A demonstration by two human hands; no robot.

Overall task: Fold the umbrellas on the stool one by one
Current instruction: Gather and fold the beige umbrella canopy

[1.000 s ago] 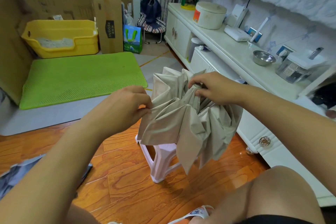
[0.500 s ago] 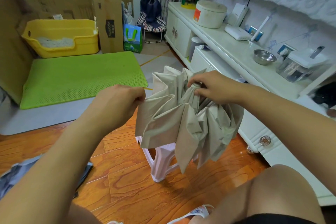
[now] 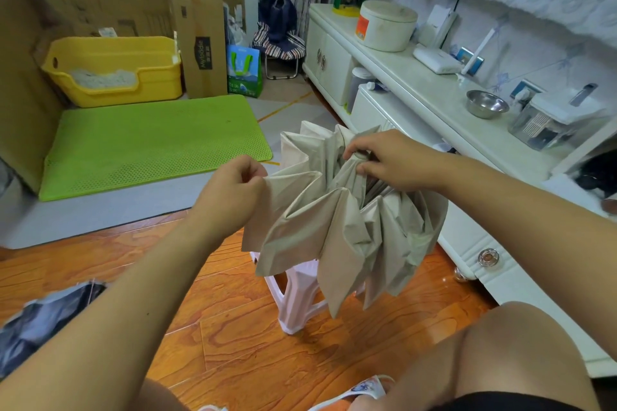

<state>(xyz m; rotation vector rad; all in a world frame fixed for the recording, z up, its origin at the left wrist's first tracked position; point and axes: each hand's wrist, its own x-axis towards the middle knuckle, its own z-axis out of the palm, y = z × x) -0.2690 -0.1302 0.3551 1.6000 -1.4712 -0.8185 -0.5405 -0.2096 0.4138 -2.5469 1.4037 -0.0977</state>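
While the left hand (image 3: pixel 233 190) pinches one beige panel taut, the right hand (image 3: pixel 384 160) grips the gathered fabric near the umbrella's (image 3: pixel 337 230) middle; its loose pleats hang fanned over the pink stool (image 3: pixel 297 297).

A dark label on the tall cardboard box (image 3: pixel 198 40) at far left reads roughly "Mybode", running sideways; print on the green bag (image 3: pixel 244 72) beside it is unreadable.

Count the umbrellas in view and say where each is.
2. A beige umbrella held over the stool by both hands; probably a dark one on the floor, lower left. Others may be hidden.
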